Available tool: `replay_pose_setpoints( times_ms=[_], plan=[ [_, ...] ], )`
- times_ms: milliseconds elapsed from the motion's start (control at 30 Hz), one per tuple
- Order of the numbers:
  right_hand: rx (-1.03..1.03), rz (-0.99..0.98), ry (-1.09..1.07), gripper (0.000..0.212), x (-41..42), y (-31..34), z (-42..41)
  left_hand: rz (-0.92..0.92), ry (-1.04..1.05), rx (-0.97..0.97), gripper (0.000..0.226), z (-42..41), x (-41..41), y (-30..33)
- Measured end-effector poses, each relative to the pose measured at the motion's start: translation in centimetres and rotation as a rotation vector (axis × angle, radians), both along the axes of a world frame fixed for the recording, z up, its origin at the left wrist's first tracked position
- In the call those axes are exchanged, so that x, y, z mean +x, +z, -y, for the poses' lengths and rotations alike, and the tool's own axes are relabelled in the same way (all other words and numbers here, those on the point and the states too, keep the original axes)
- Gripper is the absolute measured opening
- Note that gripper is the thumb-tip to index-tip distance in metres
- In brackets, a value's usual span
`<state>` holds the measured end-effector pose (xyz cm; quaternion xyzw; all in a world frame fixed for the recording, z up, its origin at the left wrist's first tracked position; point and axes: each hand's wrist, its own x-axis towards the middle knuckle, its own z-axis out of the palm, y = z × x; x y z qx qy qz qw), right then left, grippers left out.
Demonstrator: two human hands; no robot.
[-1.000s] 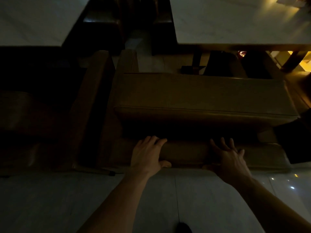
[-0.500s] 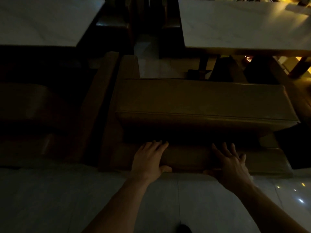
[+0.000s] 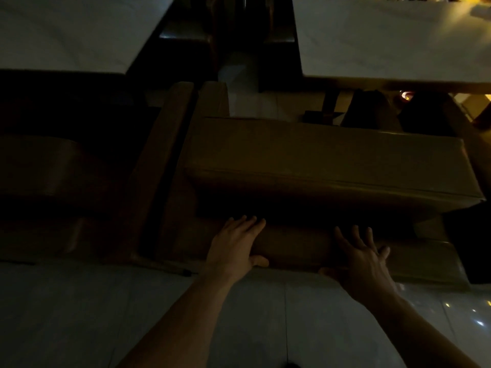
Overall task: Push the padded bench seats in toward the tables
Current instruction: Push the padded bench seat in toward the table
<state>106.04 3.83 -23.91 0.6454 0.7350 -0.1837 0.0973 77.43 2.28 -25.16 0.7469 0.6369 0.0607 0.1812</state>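
A brown padded bench (image 3: 326,155) stands in front of me, its seat facing a pale marble table (image 3: 385,38) at the upper right. Both hands rest on the rounded top of the bench's backrest (image 3: 297,244). My left hand (image 3: 233,245) lies palm down with fingers over the top and thumb on the near face. My right hand (image 3: 364,256) presses flat with fingers spread. A second brown bench (image 3: 39,166) sits to the left in deep shadow, below another pale table (image 3: 71,30).
The room is very dim. A pale tiled floor (image 3: 79,314) lies under me. Between the two benches runs a narrow dark gap (image 3: 170,160). Dark table legs (image 3: 329,107) and more seats stand beyond. Warm yellow light glows at the far right.
The view has shifted slightly, with the bench and tables sitting a little lower in the frame. Both hands stay on the backrest in the same pose.
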Motion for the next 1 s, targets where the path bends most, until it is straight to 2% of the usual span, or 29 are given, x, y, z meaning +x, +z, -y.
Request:
replay_pose_setpoints(
  times_ms=[533, 733, 1000],
  plan=[
    [-0.020, 0.076, 0.016, 0.101, -0.6, 1.3, 0.8, 0.063, 0.064, -0.005, 0.092, 0.9, 0.3, 0.1],
    [-0.109, 0.113, 0.006, 0.102, -0.9, 1.9, 1.5, 0.093, 0.048, -0.024, 0.089, 2.1, 0.2, -0.3],
    [-0.080, 0.183, 0.017, 0.103, -1.0, 1.5, 1.7, 0.121, 0.036, -0.046, 0.091, 1.9, 0.1, -0.6]
  ],
)
